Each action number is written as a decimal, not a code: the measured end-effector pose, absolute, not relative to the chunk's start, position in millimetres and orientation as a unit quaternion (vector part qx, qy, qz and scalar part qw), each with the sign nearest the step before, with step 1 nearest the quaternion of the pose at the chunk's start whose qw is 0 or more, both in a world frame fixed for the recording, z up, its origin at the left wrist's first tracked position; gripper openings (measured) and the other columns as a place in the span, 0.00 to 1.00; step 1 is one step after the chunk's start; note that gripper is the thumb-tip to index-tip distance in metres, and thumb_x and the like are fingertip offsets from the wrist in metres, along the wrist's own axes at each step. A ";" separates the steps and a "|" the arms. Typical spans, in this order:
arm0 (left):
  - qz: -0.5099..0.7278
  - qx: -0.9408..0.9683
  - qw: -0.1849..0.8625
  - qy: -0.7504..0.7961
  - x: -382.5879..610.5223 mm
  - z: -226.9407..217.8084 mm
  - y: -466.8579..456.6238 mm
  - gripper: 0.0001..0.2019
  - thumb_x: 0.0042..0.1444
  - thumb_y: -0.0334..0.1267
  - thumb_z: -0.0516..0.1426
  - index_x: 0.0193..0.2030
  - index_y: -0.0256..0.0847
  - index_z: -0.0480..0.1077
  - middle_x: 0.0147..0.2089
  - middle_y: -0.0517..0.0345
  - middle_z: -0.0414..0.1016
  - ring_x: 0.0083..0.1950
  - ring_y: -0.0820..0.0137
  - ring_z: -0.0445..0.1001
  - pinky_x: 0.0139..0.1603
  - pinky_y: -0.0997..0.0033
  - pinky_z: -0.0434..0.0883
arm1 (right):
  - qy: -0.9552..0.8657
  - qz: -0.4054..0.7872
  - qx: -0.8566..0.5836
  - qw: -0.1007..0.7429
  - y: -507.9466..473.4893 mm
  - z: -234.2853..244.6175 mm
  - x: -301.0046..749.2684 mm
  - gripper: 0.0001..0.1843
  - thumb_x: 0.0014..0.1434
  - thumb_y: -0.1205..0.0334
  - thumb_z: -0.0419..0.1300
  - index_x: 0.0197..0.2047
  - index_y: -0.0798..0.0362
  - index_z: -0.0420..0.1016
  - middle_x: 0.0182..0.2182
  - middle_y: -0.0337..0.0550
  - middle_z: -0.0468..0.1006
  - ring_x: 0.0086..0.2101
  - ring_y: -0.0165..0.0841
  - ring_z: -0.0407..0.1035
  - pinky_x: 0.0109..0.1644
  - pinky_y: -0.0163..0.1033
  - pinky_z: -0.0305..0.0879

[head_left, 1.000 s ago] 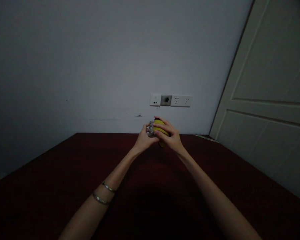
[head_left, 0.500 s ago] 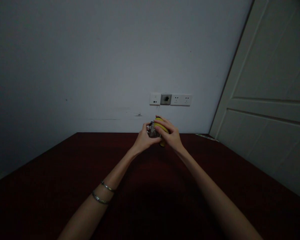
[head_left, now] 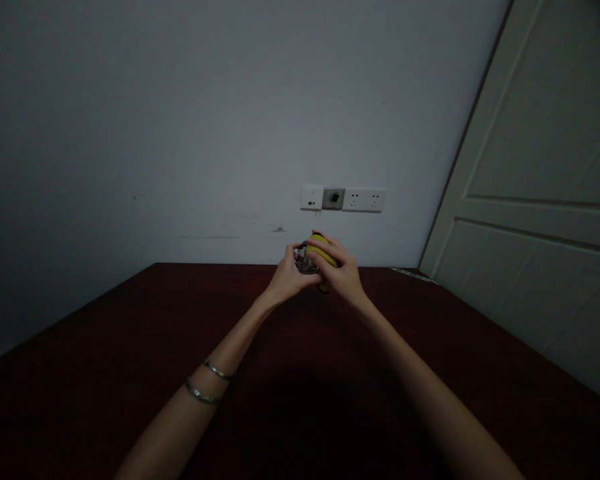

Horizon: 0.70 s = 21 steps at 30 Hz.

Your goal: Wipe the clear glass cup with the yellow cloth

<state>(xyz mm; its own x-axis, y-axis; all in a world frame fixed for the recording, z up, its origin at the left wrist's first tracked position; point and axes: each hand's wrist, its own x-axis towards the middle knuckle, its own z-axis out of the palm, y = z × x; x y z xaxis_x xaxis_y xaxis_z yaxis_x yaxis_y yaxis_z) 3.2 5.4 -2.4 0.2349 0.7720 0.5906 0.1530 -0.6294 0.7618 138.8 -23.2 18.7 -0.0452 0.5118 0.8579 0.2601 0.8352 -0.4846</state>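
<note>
Held above the far part of the dark red table, a clear, glassy, rounded object (head_left: 307,260) sits in the grasp of my left hand (head_left: 289,277). Its left side is wrapped by the fingers and its thumb reaches under it to the right. My right hand (head_left: 344,270) is closed round a rounded yellow object (head_left: 323,247) with a dark edge. The yellow object is against the glassy one's right side; its lower end shows below my left thumb. Fingers cover much of both, so their exact kinds are unclear.
The dark red table (head_left: 190,320) meets a pale wall (head_left: 220,133). Sockets and a switch (head_left: 363,200) are set in the wall just beyond my hands. A panelled white door (head_left: 545,180) stands at the right, with a thin flat strip (head_left: 413,275) near the table's far right corner.
Between my hands, the glassy object looks slightly turned and a little less of the yellow object's lower end shows. Both hands stay almost in place; the view has shifted very slightly.
</note>
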 end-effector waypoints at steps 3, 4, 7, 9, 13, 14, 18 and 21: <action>0.538 0.729 0.275 0.324 3.9 -3.7 6.1 0.37 0.37 0.42 0.67 0.53 0.38 0.56 0.44 0.52 0.70 0.42 0.66 0.72 0.43 0.65 0.69 | -0.690 0.119 -0.290 0.652 -20.6 18.1 137.3 0.14 0.55 0.58 0.61 0.46 0.44 0.77 0.51 0.44 0.74 0.54 0.36 0.66 0.60 0.48 0.59; 0.537 0.729 0.276 0.322 4.1 -4.3 7.0 0.37 0.37 0.42 0.67 0.53 0.38 0.56 0.44 0.51 0.70 0.42 0.66 0.72 0.43 0.65 0.69 | -0.695 0.114 -0.289 0.648 -21.1 18.4 138.0 0.14 0.55 0.58 0.61 0.46 0.44 0.77 0.52 0.44 0.73 0.54 0.37 0.66 0.60 0.48 0.59; 0.527 0.734 0.283 0.322 3.6 -5.4 10.4 0.36 0.38 0.41 0.66 0.53 0.38 0.56 0.46 0.49 0.70 0.44 0.64 0.73 0.43 0.64 0.69 | -0.751 0.063 -0.269 0.600 -25.7 19.8 142.3 0.14 0.56 0.59 0.60 0.47 0.42 0.76 0.56 0.42 0.69 0.55 0.37 0.64 0.60 0.50 0.59; 0.517 0.739 0.281 0.326 2.6 -5.0 11.6 0.34 0.39 0.41 0.66 0.52 0.38 0.56 0.46 0.48 0.71 0.44 0.63 0.73 0.43 0.64 0.69 | -0.798 0.020 -0.254 0.545 -29.1 20.3 145.2 0.16 0.55 0.62 0.61 0.48 0.40 0.76 0.58 0.39 0.67 0.57 0.39 0.61 0.62 0.53 0.55; 0.517 0.735 0.264 0.350 1.4 -1.2 8.4 0.33 0.39 0.41 0.65 0.52 0.37 0.57 0.45 0.48 0.71 0.43 0.62 0.73 0.42 0.64 0.69 | -0.808 -0.007 -0.263 0.527 -31.2 19.9 144.5 0.17 0.56 0.63 0.60 0.49 0.39 0.75 0.59 0.37 0.66 0.58 0.39 0.60 0.62 0.54 0.55; 0.519 0.732 0.264 0.355 1.6 0.0 6.8 0.33 0.39 0.41 0.65 0.52 0.37 0.57 0.44 0.48 0.72 0.42 0.63 0.73 0.42 0.64 0.69 | -0.794 0.002 -0.271 0.543 -30.5 19.6 143.2 0.17 0.56 0.62 0.60 0.49 0.39 0.75 0.58 0.39 0.66 0.57 0.39 0.61 0.61 0.53 0.56; 0.518 0.725 0.276 0.359 4.3 2.9 1.4 0.35 0.37 0.40 0.67 0.51 0.37 0.58 0.44 0.49 0.72 0.43 0.63 0.73 0.43 0.63 0.69 | -0.728 0.061 -0.299 0.614 -23.9 18.4 139.4 0.15 0.56 0.58 0.60 0.47 0.45 0.77 0.54 0.45 0.71 0.53 0.37 0.66 0.59 0.48 0.60; 0.513 0.714 0.312 0.360 7.1 2.9 -0.2 0.36 0.35 0.41 0.68 0.50 0.37 0.57 0.43 0.50 0.72 0.42 0.63 0.73 0.44 0.62 0.69 | -0.694 0.117 -0.310 0.640 -17.1 18.0 142.3 0.15 0.55 0.55 0.60 0.45 0.47 0.78 0.49 0.45 0.76 0.52 0.37 0.67 0.59 0.47 0.60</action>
<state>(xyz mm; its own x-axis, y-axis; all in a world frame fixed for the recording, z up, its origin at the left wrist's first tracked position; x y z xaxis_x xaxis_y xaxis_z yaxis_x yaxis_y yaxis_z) 7.1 -0.2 2.9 0.2138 0.8346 0.5077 0.1936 -0.5456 0.8154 142.3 -17.1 18.0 0.0104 0.5793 0.8150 0.2794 0.7809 -0.5587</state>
